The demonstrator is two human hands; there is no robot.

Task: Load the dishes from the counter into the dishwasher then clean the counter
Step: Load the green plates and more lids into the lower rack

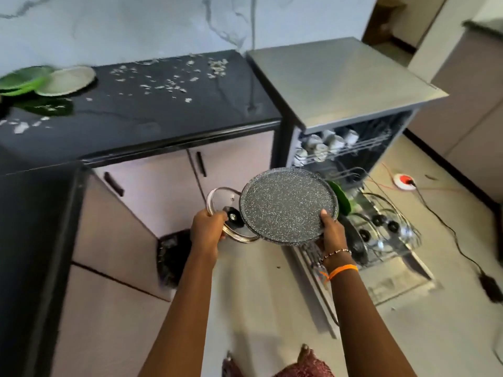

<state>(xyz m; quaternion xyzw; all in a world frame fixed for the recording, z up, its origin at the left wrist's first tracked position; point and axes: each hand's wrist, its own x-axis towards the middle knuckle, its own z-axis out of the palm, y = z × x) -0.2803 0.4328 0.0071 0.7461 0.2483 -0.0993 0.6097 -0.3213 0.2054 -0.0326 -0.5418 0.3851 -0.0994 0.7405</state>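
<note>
Right hand (330,229) out in front on a straight, extended forearm, thumb up over the near rim of a round speckled grey plate (288,206), fingers hidden beneath it, so gripping the plate at its lower right edge; beaded bracelet and orange wristband (343,269) round the wrist. Plate flat and shallow, granite-look finish with fine white flecks, narrow raised lip, tilted slightly toward the camera, held above the floor just left of the open dishwasher (351,126). Left hand (208,227) alongside on an equally outstretched arm, fingers curled round the metal-banded rim of a glass pot lid (231,216); lid clear and circular, black knob at its centre, right part tucked behind the plate's left edge. Dishwasher boxy with a matte grey metal top; upper wire rack (334,151) holding white cups on their sides; lower rack (381,227) pulled out over the dropped door, carrying more glass lids with black knobs and a green dish (340,197) standing on edge. Counter (168,112) to the left, glossy black stone, littered with pale scraps and crumbs (168,84); at its far left end a round off-white plate (66,80) overlapping a green plate (23,78), both blurred. Pale pink cabinet doors with black bar handles below the counter. Red and white round socket (405,181) on the pale floor with a black cable trailing away.
</note>
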